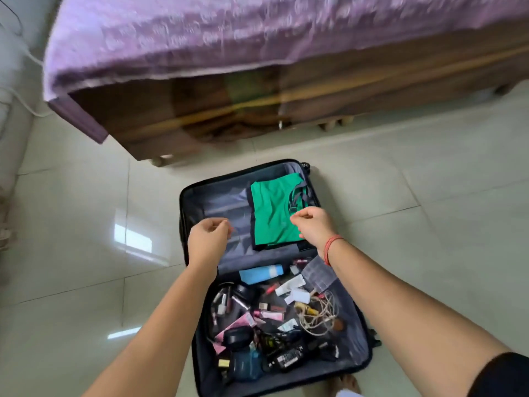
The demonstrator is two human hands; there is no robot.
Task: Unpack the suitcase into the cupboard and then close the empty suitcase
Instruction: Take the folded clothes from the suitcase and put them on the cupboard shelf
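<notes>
Suitcase [211,196] open flat on floor tiles [71,224]. Near half crammed: cosmetics [240,305], cables [317,313]. Left hand [210,236], right hand [312,222] hover over far half, fingers curled, nothing visibly held. Green folded garment [272,213] beneath right hand: best lifted flat, two-handed, fold kept. Bed [257,38] beyond; cupboard unseen.

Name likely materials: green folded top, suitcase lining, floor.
Green top: soft cloth, probably knit, matte; it lies folded flat with gentle creases. Suitcase lining: thin grey fabric, likely synthetic; it wrinkles and has a faint sheen. Floor: glazed tile, glossy; it mirrors window light and shows grout lines.
</notes>
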